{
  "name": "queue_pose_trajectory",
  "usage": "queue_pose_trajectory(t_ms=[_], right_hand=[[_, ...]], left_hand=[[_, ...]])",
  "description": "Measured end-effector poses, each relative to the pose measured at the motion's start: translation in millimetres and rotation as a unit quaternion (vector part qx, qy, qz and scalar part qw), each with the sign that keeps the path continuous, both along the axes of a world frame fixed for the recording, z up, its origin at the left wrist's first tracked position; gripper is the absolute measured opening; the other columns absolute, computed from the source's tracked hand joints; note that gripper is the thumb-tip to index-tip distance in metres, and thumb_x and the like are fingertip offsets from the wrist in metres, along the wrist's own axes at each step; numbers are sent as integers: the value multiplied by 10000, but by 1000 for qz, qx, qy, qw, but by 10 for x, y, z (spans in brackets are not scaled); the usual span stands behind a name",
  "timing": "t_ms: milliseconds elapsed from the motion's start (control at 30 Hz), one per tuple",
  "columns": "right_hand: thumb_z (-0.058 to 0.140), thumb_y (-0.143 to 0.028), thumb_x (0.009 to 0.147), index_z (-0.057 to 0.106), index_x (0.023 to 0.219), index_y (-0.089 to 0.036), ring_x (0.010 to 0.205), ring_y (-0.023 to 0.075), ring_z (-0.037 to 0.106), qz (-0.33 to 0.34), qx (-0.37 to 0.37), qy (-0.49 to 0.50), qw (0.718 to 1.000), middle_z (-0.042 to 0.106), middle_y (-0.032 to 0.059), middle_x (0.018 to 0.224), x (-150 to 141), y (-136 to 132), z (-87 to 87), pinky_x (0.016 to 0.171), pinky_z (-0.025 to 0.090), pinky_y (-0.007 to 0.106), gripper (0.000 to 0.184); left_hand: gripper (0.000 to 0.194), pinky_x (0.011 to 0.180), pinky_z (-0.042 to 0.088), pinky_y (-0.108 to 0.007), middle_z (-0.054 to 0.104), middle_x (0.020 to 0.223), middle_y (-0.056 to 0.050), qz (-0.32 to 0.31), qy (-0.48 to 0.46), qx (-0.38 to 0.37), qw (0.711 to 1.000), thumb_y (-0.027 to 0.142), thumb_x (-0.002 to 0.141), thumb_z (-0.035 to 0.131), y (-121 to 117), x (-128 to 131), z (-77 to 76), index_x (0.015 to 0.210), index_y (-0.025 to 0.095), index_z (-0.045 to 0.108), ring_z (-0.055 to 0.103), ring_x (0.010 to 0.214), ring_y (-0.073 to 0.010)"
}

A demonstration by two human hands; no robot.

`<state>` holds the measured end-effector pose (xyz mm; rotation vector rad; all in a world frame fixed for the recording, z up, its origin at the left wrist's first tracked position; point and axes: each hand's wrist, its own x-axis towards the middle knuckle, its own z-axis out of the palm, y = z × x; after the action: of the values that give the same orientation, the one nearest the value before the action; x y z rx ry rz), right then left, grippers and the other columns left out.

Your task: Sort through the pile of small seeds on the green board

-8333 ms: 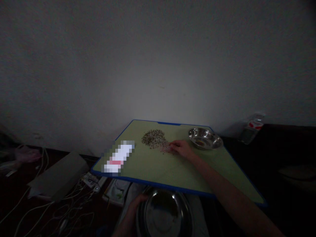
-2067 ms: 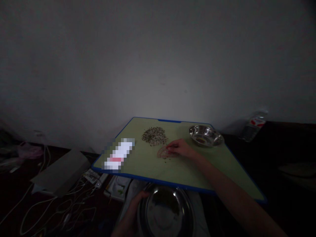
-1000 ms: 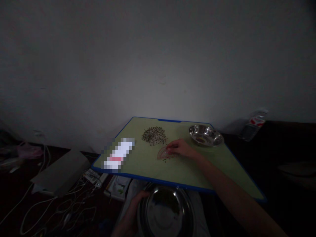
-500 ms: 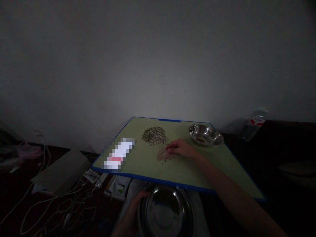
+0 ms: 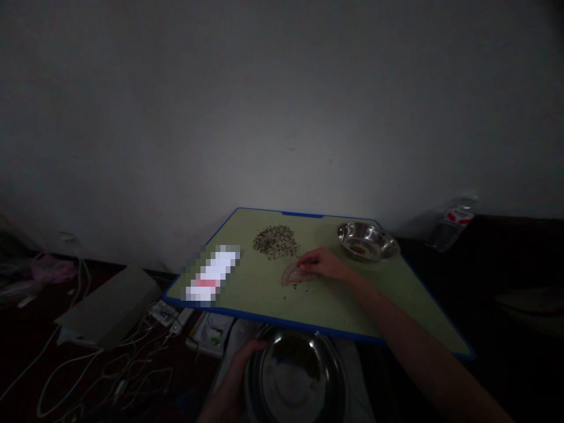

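On a green board with a blue rim [image 5: 273, 314], my right hand [image 5: 324, 264] rests with fingers pressed on a pink see-through protractor [image 5: 291, 274]. A heap of small dark grains [image 5: 275, 241] lies just beyond the protractor, and a few loose grains sit near its edge. My left hand [image 5: 240, 370] grips the left rim of a large steel bowl [image 5: 297, 379] held below the board's near edge. A smaller steel bowl [image 5: 367, 241] stands on the board to the right of my right hand.
A blurred white and pink packet [image 5: 211, 275] lies on the board's left side. A grey flat box [image 5: 106, 305] and tangled white cables [image 5: 101, 376] lie on the dark floor at left. A plastic bottle [image 5: 452, 223] stands by the wall at right.
Earlier my right hand was at the heap's edge; it has drawn the protractor back toward me with a few grains. Over the last second it has barely moved. My left hand keeps the big bowl.
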<state>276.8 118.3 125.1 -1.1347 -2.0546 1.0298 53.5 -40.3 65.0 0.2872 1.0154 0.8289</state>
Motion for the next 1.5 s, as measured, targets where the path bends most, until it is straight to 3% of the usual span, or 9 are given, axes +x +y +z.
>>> queue_pose_trajectory(t_ms=[100,267,400,567,667,967,1167,1300,1500], right_hand=[[630,-379,633,681,799,-109,625,145,601,-6,-2,11,1000,681,67,720,1,-4,16,571,443,239,321],[603,-393,659,664,847,-104,564,136,588,-36,-14,39,998,677,74,703,73,-57,197,495,429,227,350],[595,-362,681,667,803,-132,599,151,601,-110,75,-4,991,676,66,700,273,-318,343,531,453,245,270],[540,-377,733,680,805,-186,594,174,611,-263,167,-116,943,681,49,715,485,-917,158,558,477,291,247],[492,-382,779,675,845,-208,577,163,605,-299,216,-142,919,682,49,763,457,-1191,-20,556,480,289,261],[458,-169,808,640,926,-212,712,160,603,-192,358,-150,901,671,44,822,130,-1492,-145,701,480,317,220],[481,-146,795,617,982,-222,744,166,600,-104,368,-135,914,668,38,866,-28,-1649,-122,720,487,331,243],[485,-173,803,638,915,-228,681,146,600,-130,355,-92,921,674,29,794,-51,-1496,-36,662,489,301,197],[491,-219,811,663,873,-172,703,151,601,-206,363,-139,898,678,57,816,46,-1119,-13,677,472,284,188]], left_hand=[[205,619,432,-307,690,560,-69,-26,-5,-4,1000,305,632,560,-3,-2,25,617,121,649,615,558,-208],[248,636,434,-310,697,582,-75,-16,-9,-3,1000,317,613,576,-8,8,46,710,109,669,632,618,-230],[229,617,431,-308,692,561,-67,-22,-3,-12,1000,312,621,571,-5,12,41,678,112,667,612,543,-206],[238,646,436,-321,694,572,-84,-19,-12,-13,1000,312,643,544,-6,-1,-31,632,107,664,628,599,-225],[238,667,436,-318,708,612,-83,-20,-16,10,1000,316,658,549,-11,-8,-55,673,112,672,631,618,-219],[212,640,437,-300,700,562,-76,-11,-53,3,999,273,652,552,8,-29,-7,617,109,681,617,571,-198],[200,569,426,-255,670,486,-35,9,-41,16,999,273,639,576,9,-59,72,528,129,659,585,497,-154],[206,551,428,-247,638,435,-16,22,-50,10,998,273,626,588,11,-91,142,476,140,637,560,454,-137],[198,585,446,-271,665,499,-30,39,-45,22,998,300,622,589,25,-143,222,571,126,668,587,496,-161]])
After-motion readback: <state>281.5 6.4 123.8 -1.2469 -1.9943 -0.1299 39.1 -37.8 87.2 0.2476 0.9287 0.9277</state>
